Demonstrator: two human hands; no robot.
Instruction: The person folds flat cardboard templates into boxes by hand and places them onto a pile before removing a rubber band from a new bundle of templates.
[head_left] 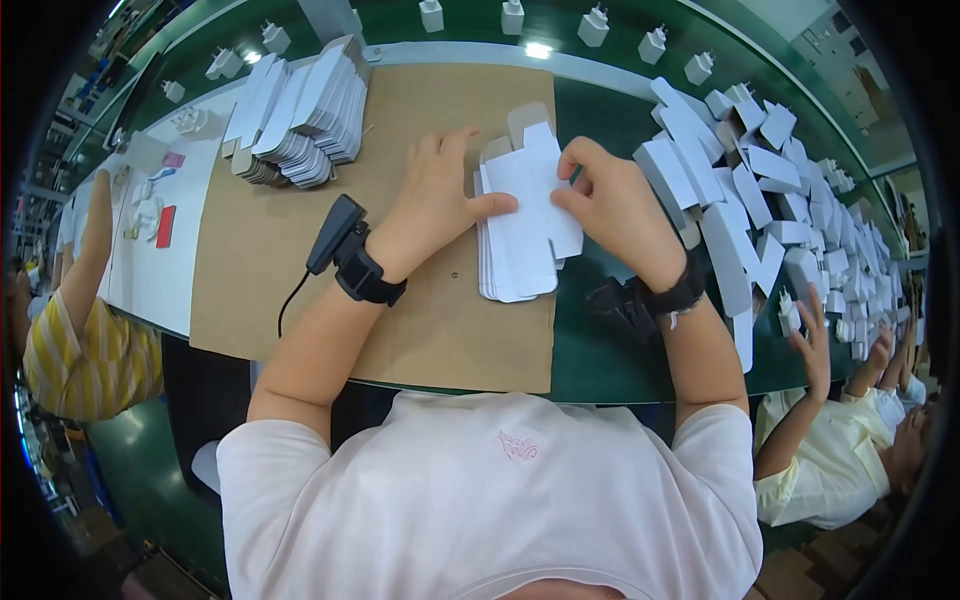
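Observation:
A small stack of flat, unfolded white cartons (pixel 522 225) lies in front of me, with tabs and flaps sticking out along its edges. My left hand (pixel 428 212) is at the stack's left side, fingers stretched out, its thumb resting on the top carton. At the right edge of that carton, my right hand (pixel 622 205) has its thumb and forefinger curled together in a pinch on the edge. The right hand's other fingers are partly hidden behind it. Each wrist wears a black strap with a dark device on it.
Brown board (pixel 270 270) covers the table before me. More flat cartons (pixel 300 115) are piled at the far left. Folded white boxes (pixel 740 180) heap up at the right. White plug adapters (pixel 593 27) stand along the far ledge. Other people sit on both sides.

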